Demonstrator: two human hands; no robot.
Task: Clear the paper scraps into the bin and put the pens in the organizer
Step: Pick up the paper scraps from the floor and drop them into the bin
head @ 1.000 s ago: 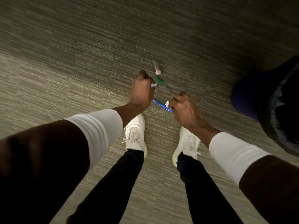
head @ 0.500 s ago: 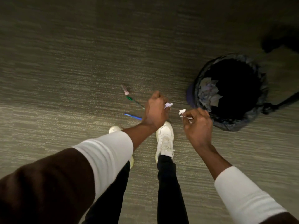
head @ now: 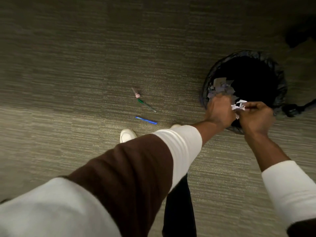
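A round bin (head: 280,77) lined with a black bag stands on the carpet at the right, with paper scraps (head: 220,84) lying inside it. Both hands are over its near rim. My right hand (head: 256,117) pinches crumpled white paper scraps (head: 239,105). My left hand (head: 219,111) is closed beside it, its fingers curled over the bin, and what it holds is hidden. Left of the bin, three pens lie on the carpet: a pink-capped pen (head: 136,92), a green pen (head: 146,105) and a blue pen (head: 146,120).
The floor is grey-green striped carpet. My white shoe (head: 127,135) stands just below the blue pen. A dark strap or cable (head: 302,106) runs from the bin's right side. A dark shape (head: 301,36) sits at the top right corner.
Both hands rose from the pens on the floor with paper scraps and swung right to the bin. The view turned right, so the pens now lie at the left.
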